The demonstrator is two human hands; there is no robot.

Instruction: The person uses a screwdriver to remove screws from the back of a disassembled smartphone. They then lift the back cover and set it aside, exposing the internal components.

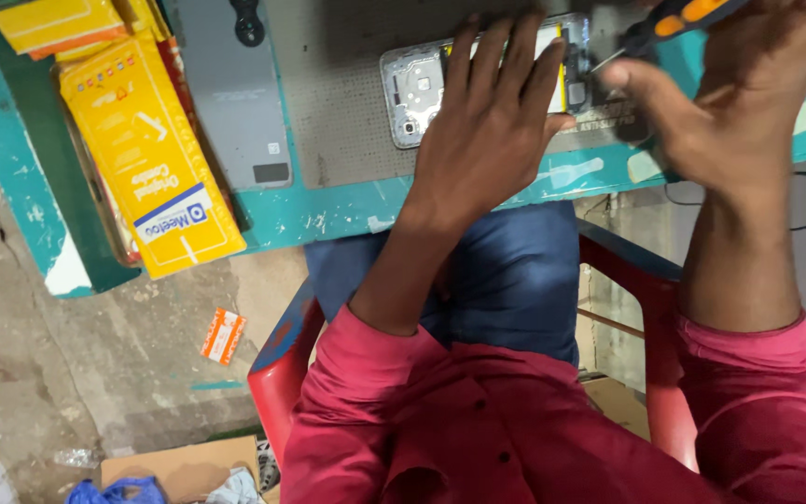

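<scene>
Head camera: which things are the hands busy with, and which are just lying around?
Busy with: opened phone under left hand; screwdriver in right hand.
Lying around: grey back cover, yellow boxes, orange packet on floor.

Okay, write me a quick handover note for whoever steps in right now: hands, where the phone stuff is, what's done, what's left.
Left hand: flat on the opened phone, pinning it to the grey mat.
Right hand: holds the orange-and-black screwdriver, tip at the phone's right end.
Grey back cover lies left of the phone; yellow boxes further left.
Done: back cover off.
Left: work inside the phone, cover back on.
</scene>
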